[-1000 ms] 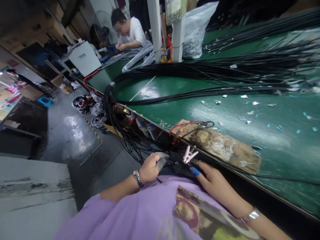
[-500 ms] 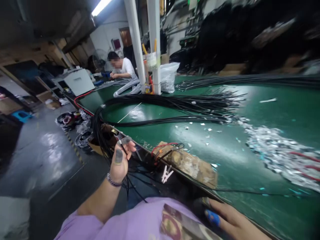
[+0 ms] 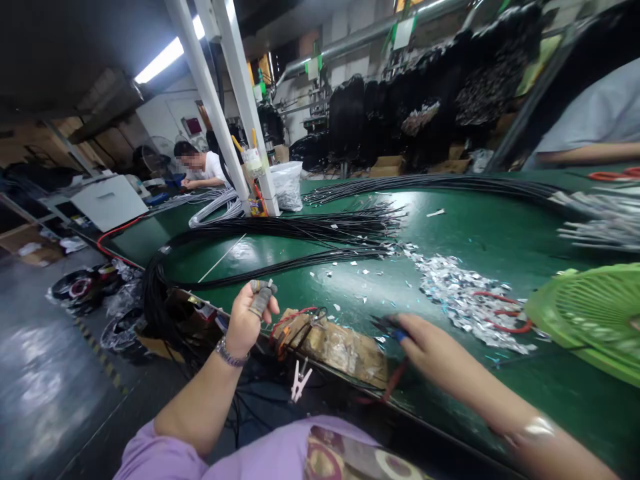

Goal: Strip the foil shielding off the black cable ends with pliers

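My left hand (image 3: pixel 253 313), grey covers on thumb and finger, is pinched closed above the bench's front edge. A small whitish tip (image 3: pixel 271 283) shows at its fingertips; the thin black cable seen there earlier is mostly hidden by the fingers. Over the bench, my right hand (image 3: pixel 413 333), with blue on one finger, is closed round a dark two-pointed tool (image 3: pixel 383 325). A blurred red part (image 3: pixel 396 381) hangs below that hand, apparently the tool's handle. Between the hands lies a worn, tape-wrapped brown block (image 3: pixel 340 347) with wires. A pale clip (image 3: pixel 301 381) hangs at the edge.
Black cable bundles (image 3: pixel 280 227) stretch across the green bench (image 3: pixel 310 307). White and silver scraps (image 3: pixel 460 293) are heaped on the right, with red handles (image 3: pixel 505 313) among them. A green basket (image 3: pixel 590 313) stands beyond. One co-worker (image 3: pixel 205 167) sits far back; another's sleeve (image 3: pixel 595 113) shows at right.
The view has swung right, bringing the green basket and second co-worker in. My right hand has risen from the bench edge over the bench, now with the tool. My left hand stays pinched.
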Demonstrator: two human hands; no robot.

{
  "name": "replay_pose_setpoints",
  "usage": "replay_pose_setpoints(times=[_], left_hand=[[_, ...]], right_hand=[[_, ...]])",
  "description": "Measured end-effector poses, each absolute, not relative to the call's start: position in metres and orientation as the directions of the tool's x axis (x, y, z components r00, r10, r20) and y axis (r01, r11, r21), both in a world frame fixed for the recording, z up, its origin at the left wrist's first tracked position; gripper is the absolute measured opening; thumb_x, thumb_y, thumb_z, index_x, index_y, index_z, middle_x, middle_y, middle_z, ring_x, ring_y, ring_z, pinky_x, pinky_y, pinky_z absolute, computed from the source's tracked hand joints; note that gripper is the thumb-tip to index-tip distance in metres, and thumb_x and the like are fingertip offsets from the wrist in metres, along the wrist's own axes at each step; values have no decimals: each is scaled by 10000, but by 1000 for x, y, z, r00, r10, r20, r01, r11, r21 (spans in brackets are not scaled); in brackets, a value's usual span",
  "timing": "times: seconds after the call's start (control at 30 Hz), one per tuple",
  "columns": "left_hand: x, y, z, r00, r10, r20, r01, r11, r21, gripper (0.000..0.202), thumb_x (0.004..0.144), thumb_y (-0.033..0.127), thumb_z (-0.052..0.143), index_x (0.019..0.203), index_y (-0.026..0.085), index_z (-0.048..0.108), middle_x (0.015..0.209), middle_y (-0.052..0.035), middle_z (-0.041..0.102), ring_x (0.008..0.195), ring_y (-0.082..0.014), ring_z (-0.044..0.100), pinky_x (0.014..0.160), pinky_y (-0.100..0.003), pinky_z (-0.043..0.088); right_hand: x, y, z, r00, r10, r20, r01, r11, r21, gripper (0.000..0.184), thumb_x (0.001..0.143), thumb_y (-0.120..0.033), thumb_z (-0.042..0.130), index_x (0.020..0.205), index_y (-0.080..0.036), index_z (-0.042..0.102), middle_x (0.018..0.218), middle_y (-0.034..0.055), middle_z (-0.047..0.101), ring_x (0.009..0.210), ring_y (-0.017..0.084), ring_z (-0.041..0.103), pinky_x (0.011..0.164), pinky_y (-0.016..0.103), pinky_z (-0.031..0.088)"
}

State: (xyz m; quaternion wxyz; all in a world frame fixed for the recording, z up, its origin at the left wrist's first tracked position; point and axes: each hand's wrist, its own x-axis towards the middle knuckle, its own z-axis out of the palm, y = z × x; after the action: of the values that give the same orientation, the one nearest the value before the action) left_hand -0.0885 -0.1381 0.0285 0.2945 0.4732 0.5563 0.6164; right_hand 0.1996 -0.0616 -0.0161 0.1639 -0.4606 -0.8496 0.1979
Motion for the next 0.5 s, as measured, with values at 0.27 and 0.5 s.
replay_pose_setpoints(times=[0.27,0.5], left_hand=[[-107,-123,25,-410,862,298,349,-153,924,270,759,417,638,789,149,624,562,24,583,461,-62,480,459,-171,389],[-112,-127,8,-429,870,241,270,-131,954,319,767,468,623,786,150,626,552,28,559,430,-53,449,425,-164,360]], right_hand=[[170,-19,-1,-407,908,-102,909,391,-142,264,839,-74,387,912,-173,621,880,138,694,823,253,659,633,295,425],[132,7,18,-372,924,-84,920,356,-166,242,857,-120,425,990,-152,625,983,166,697,911,266,661,649,289,431]])
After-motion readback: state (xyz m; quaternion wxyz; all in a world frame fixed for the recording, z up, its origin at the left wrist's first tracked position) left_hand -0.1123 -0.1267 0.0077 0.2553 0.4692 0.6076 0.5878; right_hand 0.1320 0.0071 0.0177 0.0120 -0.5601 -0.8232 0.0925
